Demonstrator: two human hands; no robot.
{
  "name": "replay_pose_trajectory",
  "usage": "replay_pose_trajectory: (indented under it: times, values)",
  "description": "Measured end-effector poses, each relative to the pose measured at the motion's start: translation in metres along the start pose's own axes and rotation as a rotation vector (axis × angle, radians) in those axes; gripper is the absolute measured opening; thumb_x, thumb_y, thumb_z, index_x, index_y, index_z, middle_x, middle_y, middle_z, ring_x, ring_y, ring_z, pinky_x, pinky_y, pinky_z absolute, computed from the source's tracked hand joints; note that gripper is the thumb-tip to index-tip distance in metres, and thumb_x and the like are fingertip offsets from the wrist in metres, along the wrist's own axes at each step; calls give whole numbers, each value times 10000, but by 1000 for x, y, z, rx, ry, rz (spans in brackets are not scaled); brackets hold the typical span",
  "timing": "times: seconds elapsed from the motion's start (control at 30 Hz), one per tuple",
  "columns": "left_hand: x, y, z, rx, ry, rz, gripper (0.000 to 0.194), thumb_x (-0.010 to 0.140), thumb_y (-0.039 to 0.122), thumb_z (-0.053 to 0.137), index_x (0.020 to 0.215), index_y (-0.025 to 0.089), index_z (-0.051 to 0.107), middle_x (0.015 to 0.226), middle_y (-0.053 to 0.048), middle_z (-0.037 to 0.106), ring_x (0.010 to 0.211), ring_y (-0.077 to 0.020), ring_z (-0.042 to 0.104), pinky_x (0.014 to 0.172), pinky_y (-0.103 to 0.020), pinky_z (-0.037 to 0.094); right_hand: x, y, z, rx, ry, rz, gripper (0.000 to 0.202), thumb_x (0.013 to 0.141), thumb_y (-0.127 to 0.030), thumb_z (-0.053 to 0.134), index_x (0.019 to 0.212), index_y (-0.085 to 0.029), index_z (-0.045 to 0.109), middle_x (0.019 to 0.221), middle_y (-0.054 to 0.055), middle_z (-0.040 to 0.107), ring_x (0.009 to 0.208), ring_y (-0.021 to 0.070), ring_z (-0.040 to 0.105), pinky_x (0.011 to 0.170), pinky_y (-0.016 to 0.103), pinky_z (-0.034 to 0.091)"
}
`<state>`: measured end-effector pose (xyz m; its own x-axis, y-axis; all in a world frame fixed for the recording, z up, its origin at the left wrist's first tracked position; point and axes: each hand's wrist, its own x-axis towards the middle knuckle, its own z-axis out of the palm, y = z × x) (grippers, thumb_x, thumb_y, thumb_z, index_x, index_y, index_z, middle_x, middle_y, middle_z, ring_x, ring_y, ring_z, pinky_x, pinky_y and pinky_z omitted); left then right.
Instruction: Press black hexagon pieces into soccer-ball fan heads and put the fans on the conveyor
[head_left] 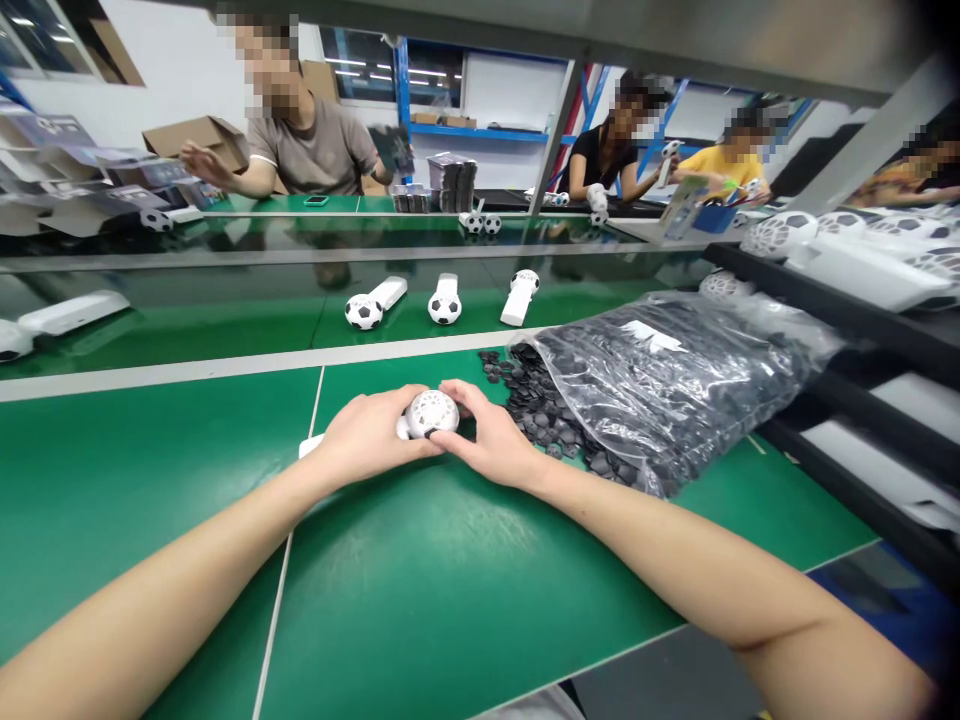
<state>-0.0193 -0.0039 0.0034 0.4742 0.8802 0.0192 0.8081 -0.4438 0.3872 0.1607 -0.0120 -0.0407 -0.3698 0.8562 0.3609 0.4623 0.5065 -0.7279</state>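
Observation:
Between my hands, over the green table, is a white device with a soccer-ball head (433, 412). Its ball has a web-like pattern of openings, and a dark patch shows low on it by my right thumb. My left hand (367, 430) is closed round the ball's left side, and the end of a white handle (309, 446) sticks out behind that hand. My right hand (487, 435) grips the ball from the right with thumb and fingers. Whether a small piece is under the right fingertips cannot be made out. Just right of that hand lie loose black pieces (544, 415).
A clear plastic bag (675, 370) of black pieces lies on the right, beside a dark rack (847, 310) holding white parts. Several finished-looking ball devices (444, 300) rest on the green strip beyond the pale divider (337, 356). Co-workers (315, 140) sit across the line.

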Motion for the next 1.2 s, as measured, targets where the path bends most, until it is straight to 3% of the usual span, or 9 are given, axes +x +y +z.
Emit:
replay_pose_trajectory:
  times: [0.17, 0.33, 0.43, 0.5, 0.57, 0.67, 0.9, 1.07, 1.2]
  values:
    - [-1, 2, -2, 9, 6, -25, 522, 673, 588, 540, 1117, 318, 492, 1004, 37, 646, 870, -252, 599, 676, -307, 402, 1, -3, -1, 40, -28, 11, 437, 743, -287, 580, 1141, -203, 420, 1096, 53, 550, 939, 170, 544, 813, 328, 453]
    - [-2, 5, -2, 14, 11, -44, 493, 692, 580, 526, 1116, 330, 499, 1007, 35, 650, 870, -260, 600, 694, -322, 396, 0, -5, 1, 22, 4, 9, 444, 733, -298, 599, 1130, -196, 430, 1079, 44, 563, 890, 151, 550, 765, 296, 454]
    - [0, 5, -2, 31, -7, -28, 526, 683, 563, 548, 1144, 316, 486, 1036, 19, 643, 905, -269, 587, 720, -335, 395, 9, 7, -9, -11, -9, 24, 319, 785, -322, 549, 1073, -198, 490, 1020, 32, 592, 862, 140, 559, 727, 276, 458]
    - [2, 2, -1, 50, -15, 4, 568, 666, 526, 582, 1173, 299, 468, 1099, 7, 619, 956, -272, 566, 759, -345, 391, 18, 21, -21, -131, 22, 60, 234, 829, -328, 494, 1003, -181, 548, 961, 42, 605, 846, 143, 557, 732, 281, 454]
    - [5, -3, -1, 73, -17, 42, 579, 664, 454, 600, 1200, 292, 450, 1163, 4, 585, 994, -266, 544, 803, -354, 381, 26, 36, -35, -403, 81, 81, 189, 817, -288, 525, 925, -157, 609, 942, 73, 594, 907, 177, 526, 813, 316, 418]
    - [9, -12, -1, 142, -24, 95, 552, 692, 324, 553, 1230, 295, 434, 1159, -6, 577, 996, -271, 515, 819, -379, 368, 32, 53, -48, -716, 54, 155, 189, 822, -246, 522, 934, -157, 645, 947, 100, 595, 919, 211, 494, 817, 334, 393]
    - [12, -25, 6, 234, 39, 119, 630, 687, 66, 375, 1278, 283, 408, 1094, -60, 553, 1018, -270, 450, 835, -401, 348, 34, 54, -47, -988, -60, 106, 244, 866, -205, 422, 898, -130, 651, 885, 121, 618, 864, 234, 493, 745, 334, 358]
    - [11, -29, 8, 197, 55, 173, 628, 686, 119, 422, 1296, 263, 378, 1129, -54, 540, 1050, -265, 432, 904, -419, 304, 32, 46, -45, -981, -4, 116, 257, 880, -170, 369, 930, -122, 616, 912, 120, 615, 886, 251, 503, 758, 367, 358]
    - [9, -28, 6, 150, 36, 193, 665, 670, 375, 580, 1292, 268, 372, 1137, -59, 535, 1075, -292, 420, 942, -453, 264, 26, 36, -41, -690, -13, 16, 216, 866, -189, 434, 1009, -141, 588, 959, 84, 623, 893, 187, 537, 795, 303, 395]
